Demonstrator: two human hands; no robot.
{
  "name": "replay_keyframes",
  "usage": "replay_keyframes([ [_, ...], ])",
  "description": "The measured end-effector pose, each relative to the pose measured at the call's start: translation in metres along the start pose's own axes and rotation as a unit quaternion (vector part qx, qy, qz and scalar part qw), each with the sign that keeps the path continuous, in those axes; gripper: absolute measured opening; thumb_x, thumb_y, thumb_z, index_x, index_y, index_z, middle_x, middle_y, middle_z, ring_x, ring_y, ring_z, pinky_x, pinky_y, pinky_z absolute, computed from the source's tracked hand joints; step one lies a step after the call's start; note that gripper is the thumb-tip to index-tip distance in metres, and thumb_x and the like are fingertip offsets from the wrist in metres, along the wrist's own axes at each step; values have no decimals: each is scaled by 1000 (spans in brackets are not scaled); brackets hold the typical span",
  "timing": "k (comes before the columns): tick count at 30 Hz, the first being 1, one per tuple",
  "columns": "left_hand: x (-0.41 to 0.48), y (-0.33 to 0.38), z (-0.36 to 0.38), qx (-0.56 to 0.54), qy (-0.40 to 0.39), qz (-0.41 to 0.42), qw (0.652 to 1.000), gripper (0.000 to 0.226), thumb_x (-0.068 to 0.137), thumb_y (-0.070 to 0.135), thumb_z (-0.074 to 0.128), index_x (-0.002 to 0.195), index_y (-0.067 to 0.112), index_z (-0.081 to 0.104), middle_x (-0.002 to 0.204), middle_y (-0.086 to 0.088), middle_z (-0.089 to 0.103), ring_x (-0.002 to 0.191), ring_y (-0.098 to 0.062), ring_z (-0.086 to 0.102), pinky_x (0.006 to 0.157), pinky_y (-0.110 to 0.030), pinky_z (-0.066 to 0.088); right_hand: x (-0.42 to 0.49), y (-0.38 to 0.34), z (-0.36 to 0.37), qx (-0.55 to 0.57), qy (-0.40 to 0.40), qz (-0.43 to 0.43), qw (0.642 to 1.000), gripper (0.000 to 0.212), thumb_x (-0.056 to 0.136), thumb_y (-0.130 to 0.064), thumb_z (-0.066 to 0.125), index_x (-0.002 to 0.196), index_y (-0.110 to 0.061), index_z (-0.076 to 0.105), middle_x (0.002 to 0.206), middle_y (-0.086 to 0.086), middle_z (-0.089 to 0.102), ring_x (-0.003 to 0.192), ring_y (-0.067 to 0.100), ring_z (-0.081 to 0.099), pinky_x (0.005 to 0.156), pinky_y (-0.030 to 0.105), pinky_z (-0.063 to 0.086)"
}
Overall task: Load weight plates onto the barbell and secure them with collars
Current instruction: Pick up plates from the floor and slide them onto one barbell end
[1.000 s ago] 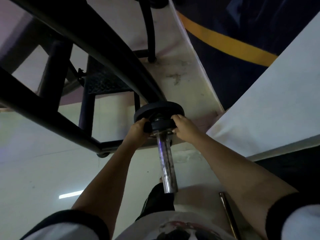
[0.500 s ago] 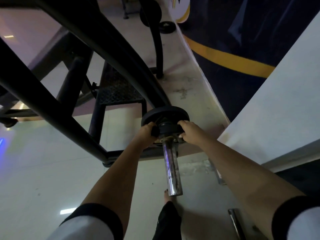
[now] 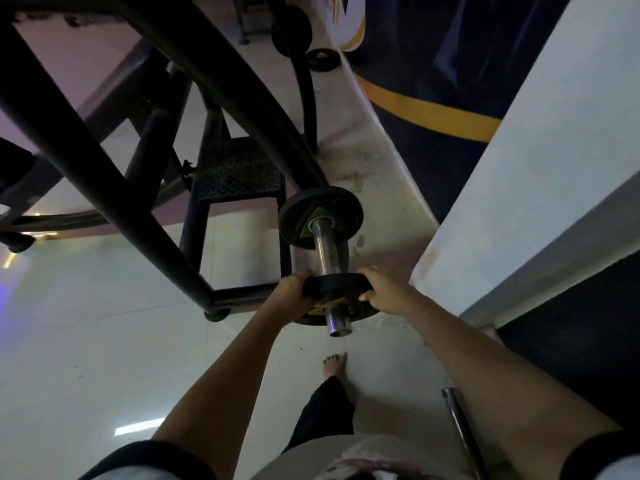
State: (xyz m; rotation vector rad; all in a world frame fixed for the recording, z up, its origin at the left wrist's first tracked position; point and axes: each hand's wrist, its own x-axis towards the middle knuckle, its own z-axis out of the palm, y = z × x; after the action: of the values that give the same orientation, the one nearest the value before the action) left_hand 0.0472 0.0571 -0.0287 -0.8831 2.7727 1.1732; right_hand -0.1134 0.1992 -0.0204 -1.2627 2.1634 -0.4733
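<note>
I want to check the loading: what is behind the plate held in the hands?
Behind the held plate, bare sleeve leads to a second plate further in. That plate hides what lies beyond it.

We see the barbell sleeve (image 3: 327, 249) running toward us, one weight plate (image 3: 320, 216) seated far up it against the rack frame (image 3: 114, 188). A second weight plate (image 3: 335, 285) sits near the sleeve's end, left hand (image 3: 292, 294) on its left edge, right hand (image 3: 384, 289) on its right. A loose bar (image 3: 462, 433) lies lower right on the floor (image 3: 86, 341).
</note>
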Motion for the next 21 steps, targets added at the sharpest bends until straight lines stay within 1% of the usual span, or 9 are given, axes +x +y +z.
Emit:
replay_keyframes([
  [2, -31, 0, 12, -17, 2, 10, 1000, 35, 77, 11, 68, 109, 18, 55, 91, 12, 52, 80, -1, 51, 62, -8, 39, -30, -6, 10, 0, -12, 0, 1000, 39, 85, -11, 61, 122, -10, 48, 120, 12, 55, 110, 28, 53, 93, 43, 46],
  [3, -46, 2, 18, -23, 2, 10, 1000, 37, 78, 11, 67, 112, 18, 54, 92, 12, 51, 82, -2, 52, 66, -10, 41, -44, -9, 14, 0, -14, -2, 1000, 39, 85, -12, 61, 122, -11, 48, 120, 11, 55, 109, 27, 53, 92, 42, 46],
  [5, -75, 5, 26, -44, 5, 4, 999, 40, 78, 12, 67, 114, 17, 52, 95, 9, 53, 89, -9, 56, 74, -17, 44, -68, -18, 17, 0, -15, -4, 1000, 37, 85, -12, 61, 120, -13, 50, 120, 9, 55, 108, 25, 53, 91, 39, 46],
  [9, -124, 11, 11, -74, 60, -1, 995, 46, 76, 13, 71, 118, 14, 53, 105, 0, 59, 97, -13, 57, 83, -26, 48, -96, -56, 10, 15, -28, -26, 999, 38, 83, -12, 63, 119, -15, 52, 120, 8, 54, 110, 24, 52, 95, 43, 45],
  [12, -163, 9, -24, -80, 108, -12, 991, 42, 77, 12, 69, 116, 15, 53, 103, -3, 62, 98, -19, 59, 85, -30, 50, -102, -101, 2, 4, -13, -78, 997, 42, 81, -13, 66, 121, -14, 53, 122, 6, 54, 112, 24, 51, 95, 40, 43],
  [15, -205, 8, -71, -60, 182, -5, 981, 40, 75, 11, 70, 113, 14, 55, 97, 2, 59, 94, -17, 58, 81, -25, 45, -104, -160, -4, 1, 6, -143, 990, 43, 81, -14, 66, 121, -16, 53, 120, 3, 53, 110, 21, 51, 92, 33, 42],
  [18, -251, 5, -129, -35, 253, -9, 967, 41, 75, 10, 71, 112, 13, 57, 96, 4, 57, 90, -13, 54, 75, -19, 40, -108, -228, -7, 6, 18, -207, 978, 45, 82, -16, 67, 124, -17, 52, 120, 1, 53, 111, 19, 50, 92, 29, 40],
  [19, -267, 2, -149, -28, 268, -14, 963, 42, 75, 11, 71, 113, 13, 56, 98, 3, 58, 91, -14, 54, 74, -21, 42, -110, -252, -6, 8, 21, -229, 973, 45, 83, -16, 66, 125, -18, 51, 121, 1, 52, 112, 18, 49, 93, 29, 39],
  [21, -303, -7, -189, -9, 293, -14, 956, 45, 75, 13, 71, 117, 14, 55, 104, 0, 60, 97, -18, 56, 81, -29, 46, -113, -300, 0, 13, 36, -271, 962, 43, 84, -18, 66, 124, -21, 51, 121, -1, 51, 112, 16, 48, 93, 28, 38],
])
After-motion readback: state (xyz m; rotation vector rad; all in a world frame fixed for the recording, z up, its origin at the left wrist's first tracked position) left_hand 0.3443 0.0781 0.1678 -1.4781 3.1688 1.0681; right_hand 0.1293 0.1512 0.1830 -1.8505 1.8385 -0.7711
